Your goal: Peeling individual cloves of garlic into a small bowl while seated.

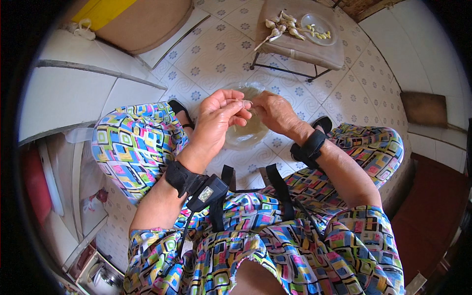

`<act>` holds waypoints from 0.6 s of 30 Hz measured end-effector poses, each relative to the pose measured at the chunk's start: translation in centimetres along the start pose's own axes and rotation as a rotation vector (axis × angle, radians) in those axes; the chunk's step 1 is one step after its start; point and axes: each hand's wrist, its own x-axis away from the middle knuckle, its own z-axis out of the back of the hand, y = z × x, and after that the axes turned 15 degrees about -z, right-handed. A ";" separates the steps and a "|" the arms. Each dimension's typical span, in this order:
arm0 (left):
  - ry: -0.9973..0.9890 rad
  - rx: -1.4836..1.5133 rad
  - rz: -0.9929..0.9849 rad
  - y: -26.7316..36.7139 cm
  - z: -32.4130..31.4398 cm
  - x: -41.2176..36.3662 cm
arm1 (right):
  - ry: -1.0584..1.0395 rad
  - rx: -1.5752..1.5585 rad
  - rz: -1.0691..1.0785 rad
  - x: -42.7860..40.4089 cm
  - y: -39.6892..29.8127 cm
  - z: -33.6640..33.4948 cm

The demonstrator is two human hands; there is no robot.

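Between the fingertips of my left hand (223,118) is a small pale piece (246,104), which looks like a garlic clove. My right hand (274,112) meets it from the right, its fingertips bent against the same piece; whether they grip it is hidden. Below both hands a bin or basin lined with a clear plastic bag (245,142) stands on the floor. Beyond them, several garlic bulbs (282,27) with dry stalks lie on a low covered stool, beside a clear plastic plate (320,20) holding several peeled cloves (323,35).
The low stool (302,59) has dark metal legs on the patterned floor tiles (206,66). White tiled surfaces (73,88) rise at the left. A brown board (424,109) is at the right wall. My bent knees flank the bin.
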 end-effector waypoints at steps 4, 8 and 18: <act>-0.009 -0.026 0.007 -0.3 0.5 0.0 | -0.117 0.105 -0.125 -0.1 -2.3 1.8; -0.006 -0.062 0.022 -0.5 0.4 -0.1 | -0.167 -0.142 -0.081 -0.3 -2.0 2.5; 0.001 -0.152 -0.062 -0.6 0.1 -0.1 | -0.389 -0.838 -0.253 0.2 -3.0 4.6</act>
